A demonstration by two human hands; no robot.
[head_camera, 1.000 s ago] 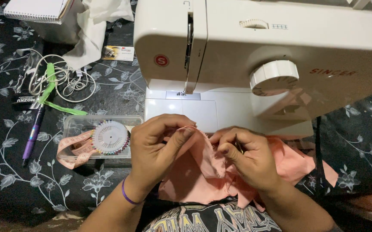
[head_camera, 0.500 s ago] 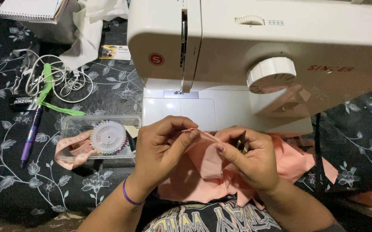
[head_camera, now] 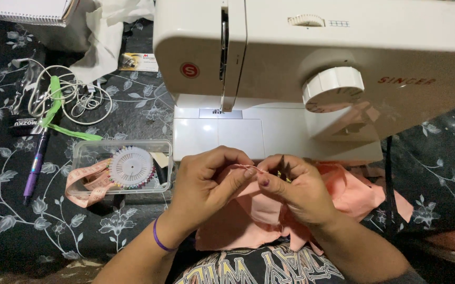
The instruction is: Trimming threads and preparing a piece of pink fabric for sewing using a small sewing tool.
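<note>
- Dark floral cloth covers our bench [head_camera: 6,158]; the white sewing machine [head_camera: 317,58] stands at the back, and we place everything from it.
- Just in front of its bed, our fabric [head_camera: 248,221], a peach piece, lies bunched toward our lap.
- Our left hand [head_camera: 206,184] and right hand [head_camera: 295,192] meet over the fabric, touching; both are equally near it.
- Between them runs a thin folded edge, its long axis left to right.
- Both hands are pinched shut on that edge, fingers closed tight.
- Left of the machine bed sits a clear box [head_camera: 80,158] with a pin wheel [head_camera: 131,167].
</note>
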